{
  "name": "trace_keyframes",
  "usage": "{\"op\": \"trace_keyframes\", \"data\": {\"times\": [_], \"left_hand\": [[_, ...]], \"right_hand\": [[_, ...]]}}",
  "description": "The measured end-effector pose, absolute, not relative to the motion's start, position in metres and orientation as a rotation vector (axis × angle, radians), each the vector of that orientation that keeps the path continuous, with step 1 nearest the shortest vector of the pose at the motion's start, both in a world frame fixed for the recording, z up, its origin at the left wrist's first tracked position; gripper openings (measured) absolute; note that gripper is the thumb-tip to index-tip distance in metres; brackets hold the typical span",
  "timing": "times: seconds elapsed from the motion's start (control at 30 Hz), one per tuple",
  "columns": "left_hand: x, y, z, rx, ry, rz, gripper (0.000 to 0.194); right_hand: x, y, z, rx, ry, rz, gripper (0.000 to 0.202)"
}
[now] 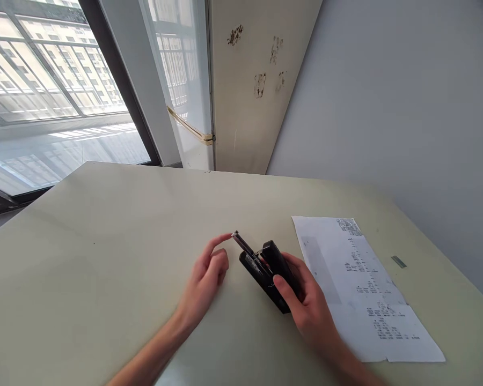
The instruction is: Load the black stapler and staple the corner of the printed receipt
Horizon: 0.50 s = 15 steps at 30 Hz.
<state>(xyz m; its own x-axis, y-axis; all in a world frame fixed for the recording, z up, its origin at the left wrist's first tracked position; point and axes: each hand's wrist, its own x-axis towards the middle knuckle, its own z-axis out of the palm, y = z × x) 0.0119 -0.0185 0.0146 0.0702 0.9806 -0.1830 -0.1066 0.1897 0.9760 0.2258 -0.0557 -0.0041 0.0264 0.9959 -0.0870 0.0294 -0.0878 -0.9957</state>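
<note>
A black stapler [265,284] is held over the table, opened up, its top cover swung back from the base. Its metal staple magazine [243,244] sticks out toward the upper left. My right hand [306,297] is closed around the stapler's rear part, thumb on the near side; most of its other fingers are hidden behind the stapler. My left hand [205,273] holds nothing. Its index finger is stretched out, the tip at the far end of the magazine and seemingly touching it, while the other fingers are loosely curled.
Printed paper sheets [326,268] lie on the pale table [104,279] to the right of my right hand. Farther right is a small grey strip of staples [398,261]. A refrigerator [249,123] and a wall [406,107] stand behind the table, with a window at left.
</note>
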Motion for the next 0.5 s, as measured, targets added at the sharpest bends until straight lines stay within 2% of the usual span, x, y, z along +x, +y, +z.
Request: {"op": "trace_keyframes", "data": {"times": [0.17,0.37,0.5], "left_hand": [[0.013,-0.025,0.011,1.610,1.229,0.953,0.047],[0.014,-0.024,0.001,1.637,1.322,1.014,0.058],[0.013,-0.022,0.001,1.625,1.306,1.004,0.058]], "right_hand": [[0.226,-0.053,-0.009,-1.368,-1.224,1.097,0.045],[0.226,-0.054,-0.009,-1.336,-1.314,1.083,0.042],[0.226,-0.054,-0.010,-1.333,-1.369,1.077,0.044]]}}
